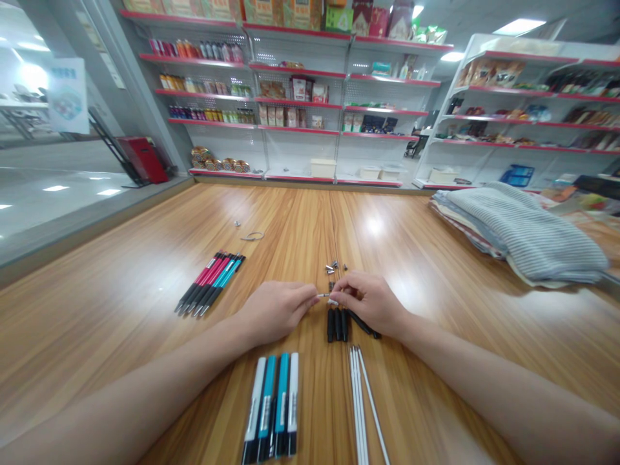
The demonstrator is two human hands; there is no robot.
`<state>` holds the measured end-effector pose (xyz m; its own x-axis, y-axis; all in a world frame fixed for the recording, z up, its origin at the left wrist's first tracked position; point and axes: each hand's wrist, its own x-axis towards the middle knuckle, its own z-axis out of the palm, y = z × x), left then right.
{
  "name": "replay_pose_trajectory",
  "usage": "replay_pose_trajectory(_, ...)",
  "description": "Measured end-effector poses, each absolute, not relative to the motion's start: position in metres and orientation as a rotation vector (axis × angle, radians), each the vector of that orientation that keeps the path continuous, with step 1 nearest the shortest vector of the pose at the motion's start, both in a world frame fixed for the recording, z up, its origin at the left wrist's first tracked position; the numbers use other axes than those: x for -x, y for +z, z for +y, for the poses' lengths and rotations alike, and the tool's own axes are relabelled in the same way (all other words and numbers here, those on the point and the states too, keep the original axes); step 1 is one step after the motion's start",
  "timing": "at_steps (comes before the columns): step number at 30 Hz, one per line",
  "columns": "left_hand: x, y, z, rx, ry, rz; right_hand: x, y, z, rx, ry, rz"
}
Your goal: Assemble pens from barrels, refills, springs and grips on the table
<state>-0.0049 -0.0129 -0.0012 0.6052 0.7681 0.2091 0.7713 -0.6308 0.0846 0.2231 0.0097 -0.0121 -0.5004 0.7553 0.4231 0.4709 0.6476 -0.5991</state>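
Note:
My left hand (pixel 279 311) is closed in a pinch on a thin white pen refill (pixel 323 295), of which only a short end shows. The thumb and fingers of my right hand (pixel 371 298) are pinched at the other end; what they hold is hidden. Under and beside the right hand lie black pen grips (pixel 338 324). Small metal pen tips (pixel 332 266) are scattered just beyond the fingers. Closer to me are white and blue pen barrels (pixel 276 394) in a row, and several white refills (pixel 359 400) to their right.
Assembled red and blue pens (pixel 212 282) lie at the left, with a thin ring-shaped piece (pixel 252 236) and a small metal bit (pixel 237 223) beyond. Folded cloths (pixel 527 232) are stacked at the right. Stocked shelves (pixel 300 100) stand behind the wooden table (pixel 145 258).

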Motion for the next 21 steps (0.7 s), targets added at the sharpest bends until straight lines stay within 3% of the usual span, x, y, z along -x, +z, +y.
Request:
replay_pose_trajectory(15,0.0034,0.0016,-0.015,2.824,-0.357,-1.263,-0.2207,-0.0075,0.0059,0.941,0.412,-2.2)
replay_pose_trajectory(21,0.0035,-0.0012,-0.0137,2.819,-0.387,-1.323,-0.2259,-0.0087,0.0125,1.16,0.477,-1.834)
